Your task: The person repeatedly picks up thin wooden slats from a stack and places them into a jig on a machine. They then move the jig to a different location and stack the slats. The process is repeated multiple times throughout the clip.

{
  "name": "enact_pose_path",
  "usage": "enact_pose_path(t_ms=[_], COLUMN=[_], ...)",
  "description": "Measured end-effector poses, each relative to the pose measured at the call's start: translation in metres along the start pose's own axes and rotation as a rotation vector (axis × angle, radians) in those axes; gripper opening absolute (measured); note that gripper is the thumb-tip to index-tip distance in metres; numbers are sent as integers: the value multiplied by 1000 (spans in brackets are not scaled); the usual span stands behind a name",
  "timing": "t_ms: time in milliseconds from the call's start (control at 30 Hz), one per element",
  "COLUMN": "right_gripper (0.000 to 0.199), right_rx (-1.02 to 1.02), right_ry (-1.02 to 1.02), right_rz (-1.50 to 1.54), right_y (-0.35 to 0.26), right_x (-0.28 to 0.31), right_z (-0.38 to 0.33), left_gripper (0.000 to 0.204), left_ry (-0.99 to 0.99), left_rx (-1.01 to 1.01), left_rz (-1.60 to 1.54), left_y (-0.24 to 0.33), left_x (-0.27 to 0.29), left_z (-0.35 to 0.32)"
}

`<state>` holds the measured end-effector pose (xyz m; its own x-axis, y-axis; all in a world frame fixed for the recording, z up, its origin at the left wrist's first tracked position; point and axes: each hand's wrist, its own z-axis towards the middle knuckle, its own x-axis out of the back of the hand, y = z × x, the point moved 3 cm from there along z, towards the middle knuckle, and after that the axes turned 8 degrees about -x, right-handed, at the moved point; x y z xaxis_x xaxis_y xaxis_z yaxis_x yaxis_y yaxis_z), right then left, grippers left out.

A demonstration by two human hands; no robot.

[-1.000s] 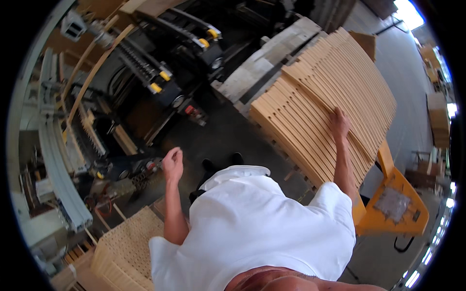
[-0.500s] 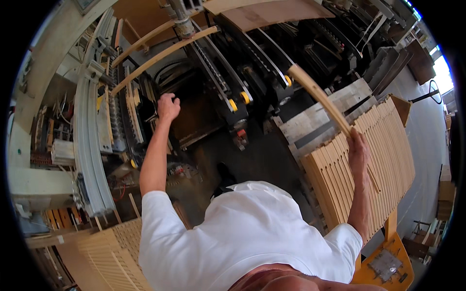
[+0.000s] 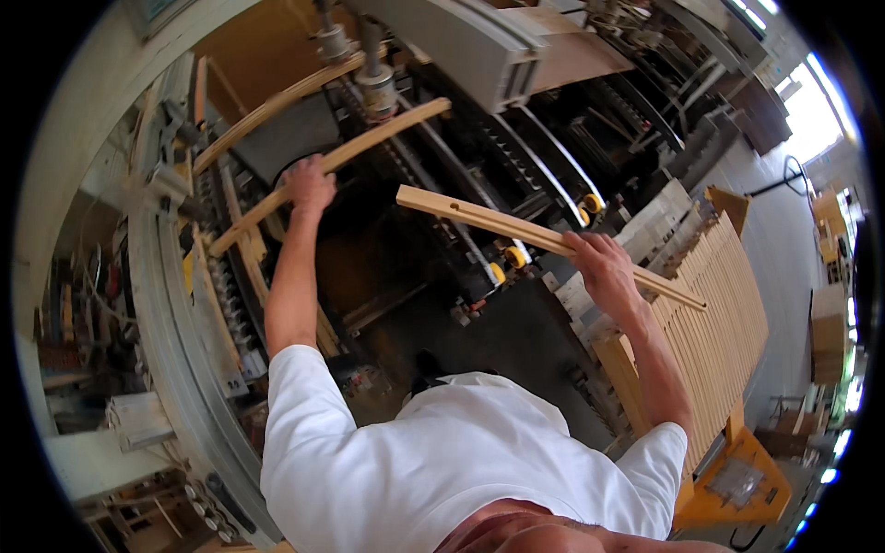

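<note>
The left hand (image 3: 309,182), in the upper left of the frame, is closed around a curved wooden slat (image 3: 332,161) that lies on the big dark machine (image 3: 433,230). That slat runs on a slant from the lower left, near the machine's grey rail (image 3: 171,313), up to the right, ending just under a metal roller (image 3: 376,88); the hand grips it nearer its lower end. The right hand (image 3: 599,267), right of centre, is clamped on a second wooden slat (image 3: 479,215), and this one hangs free in the air. Its long axis runs from a squared, notched end at upper centre down to the right, past the hand, its tail crossing above the stack of slats (image 3: 719,304) at the right edge. Most of its length lies up and left of the right hand, pointing toward the machine bed. The two slats are well apart, the held one lower and to the right. An orange cart (image 3: 747,479) shows beneath the stack at lower right.
</note>
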<state>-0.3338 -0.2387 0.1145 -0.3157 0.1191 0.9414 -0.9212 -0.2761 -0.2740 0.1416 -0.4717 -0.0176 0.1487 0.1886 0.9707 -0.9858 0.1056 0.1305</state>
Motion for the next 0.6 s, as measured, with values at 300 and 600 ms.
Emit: enact_pose_path(t_ms=[300,600], right_gripper=[40,29], right_rx=[460,767], right_ry=[-108,-31], right_rz=[10,78], right_y=[-99,-244], right_x=[-122,-280], right_z=[178,302], left_gripper=[32,35], left_ry=[-213,-243], left_rx=[-82,295], left_rz=[-506,-689], left_y=[147,178], left_x=[13,41], left_z=[-213,-350])
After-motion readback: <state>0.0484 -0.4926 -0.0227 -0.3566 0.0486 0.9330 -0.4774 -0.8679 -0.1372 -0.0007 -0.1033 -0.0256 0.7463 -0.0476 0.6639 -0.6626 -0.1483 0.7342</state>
